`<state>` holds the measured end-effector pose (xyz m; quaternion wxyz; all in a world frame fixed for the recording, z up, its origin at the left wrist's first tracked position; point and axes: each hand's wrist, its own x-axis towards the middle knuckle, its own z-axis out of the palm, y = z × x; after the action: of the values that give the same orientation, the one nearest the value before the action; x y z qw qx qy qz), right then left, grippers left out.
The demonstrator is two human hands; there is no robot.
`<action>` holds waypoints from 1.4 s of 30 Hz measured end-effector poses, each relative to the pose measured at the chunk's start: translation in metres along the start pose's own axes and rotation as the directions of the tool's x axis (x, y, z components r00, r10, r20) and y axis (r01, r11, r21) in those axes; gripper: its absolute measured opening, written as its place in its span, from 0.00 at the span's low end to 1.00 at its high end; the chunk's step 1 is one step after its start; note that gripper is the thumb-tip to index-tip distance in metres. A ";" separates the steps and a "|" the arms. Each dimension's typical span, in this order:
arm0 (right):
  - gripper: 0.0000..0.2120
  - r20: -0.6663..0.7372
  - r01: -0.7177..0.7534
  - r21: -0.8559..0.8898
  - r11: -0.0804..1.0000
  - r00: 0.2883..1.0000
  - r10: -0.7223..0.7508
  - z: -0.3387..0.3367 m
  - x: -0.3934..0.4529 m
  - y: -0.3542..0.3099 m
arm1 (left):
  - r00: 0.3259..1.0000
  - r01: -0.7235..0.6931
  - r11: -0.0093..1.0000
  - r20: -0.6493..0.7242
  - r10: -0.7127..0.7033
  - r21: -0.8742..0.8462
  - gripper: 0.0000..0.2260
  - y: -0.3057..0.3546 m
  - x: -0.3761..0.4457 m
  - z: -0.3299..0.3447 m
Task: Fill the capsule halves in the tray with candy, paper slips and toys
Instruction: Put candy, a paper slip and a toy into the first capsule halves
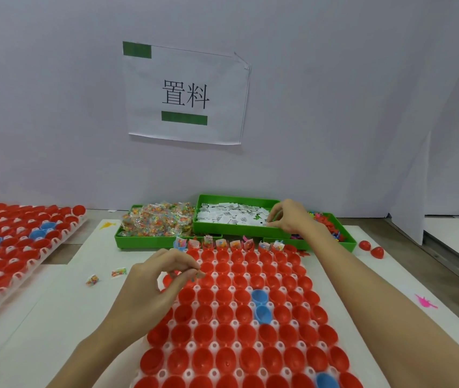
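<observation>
- The tray (217,344) of capsule halves (224,281) lies on the white bench (63,317) in front of the person; nearly all the halves are red, with a few blue ones (261,306) among them.
- Only the far row of halves holds candy packets (222,243); the rows nearer the person look unfilled.
- The left hand (161,278) hovers over the tray's far left corner, thumb and fingertips pressed together in a pinching grip; whether anything sits between them cannot be told.
- The right hand (289,217) reaches into the middle green bin (208,228), fingers curled down onto the paper slips (231,214); its grip seems to be pinching slips, though the contact is too small to tell.
- A green bin to the left is heaped with candy (158,221); a bin to the right, mostly hidden behind the right arm, holds small colourful toys (331,222).
- 2 loose candy packets (105,277) lie on the bench left of the tray.
- 2 loose red halves (371,248) sit right of the bins, and a pink toy (425,301) lies further toward the person.
- A second tray (13,247) of red and blue halves lies at far left.
- A paper sign (186,93) hangs on the wall behind.
</observation>
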<state>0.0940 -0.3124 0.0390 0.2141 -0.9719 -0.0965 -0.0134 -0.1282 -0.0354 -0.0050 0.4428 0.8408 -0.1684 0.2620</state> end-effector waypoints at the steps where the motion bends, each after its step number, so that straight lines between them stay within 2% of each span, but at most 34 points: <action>1: 0.06 -0.001 -0.002 0.013 1.000 1.000 0.002 0.001 0.000 0.001 | 1.000 0.000 1.000 0.002 0.000 0.003 0.10 0.000 0.000 0.000; 8: 0.06 -0.101 0.041 0.027 0.999 0.994 -0.038 0.004 -0.005 0.012 | 1.000 0.004 1.000 0.003 -0.005 0.012 0.10 -0.001 0.000 0.000; 15: 0.08 -0.236 0.084 0.122 0.989 0.970 -0.053 0.005 -0.008 0.016 | 1.000 0.029 1.000 -0.010 -0.029 0.009 0.09 0.002 -0.001 -0.001; 20: 0.07 -0.406 0.108 0.191 0.976 0.914 -0.022 0.008 -0.015 0.019 | 0.996 0.052 0.999 -0.075 -0.052 -0.001 0.06 0.008 -0.001 -0.001; 23: 0.07 -0.461 0.136 0.282 0.950 0.887 0.010 0.008 -0.028 0.016 | 0.993 0.082 0.996 -0.087 -0.084 -0.021 0.04 0.010 -0.002 -0.002; 27: 0.06 -0.416 0.189 0.395 0.899 0.909 -0.008 0.011 -0.061 0.006 | 0.988 0.114 0.991 -0.093 -0.120 -0.065 0.04 0.013 -0.002 0.003; 32: 0.03 -0.278 0.258 0.472 0.843 0.951 -0.136 0.023 -0.119 -0.017 | 0.989 0.139 0.975 -0.034 -0.147 -0.174 0.07 0.022 -0.002 0.008; 35: 0.04 -0.274 0.337 0.510 0.791 0.936 -0.221 0.028 -0.152 -0.029 | 0.990 0.134 0.966 -0.008 -0.140 -0.223 0.04 0.028 -0.005 0.010; 38: 0.04 -0.247 0.409 0.478 0.777 0.912 -0.328 0.027 -0.176 -0.039 | 0.994 0.108 0.961 0.010 -0.109 -0.254 0.04 0.033 -0.007 0.013; 42: 0.04 -0.209 0.551 0.368 0.749 0.834 -0.511 0.020 -0.195 -0.053 | 0.997 0.033 0.947 0.071 -0.011 -0.319 0.07 0.039 -0.009 0.020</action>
<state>-0.1083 -0.2926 0.0299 0.4063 -0.8343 -0.3592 -0.0989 -0.1502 -0.0736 0.0057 0.5701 0.7683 -0.2140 0.1975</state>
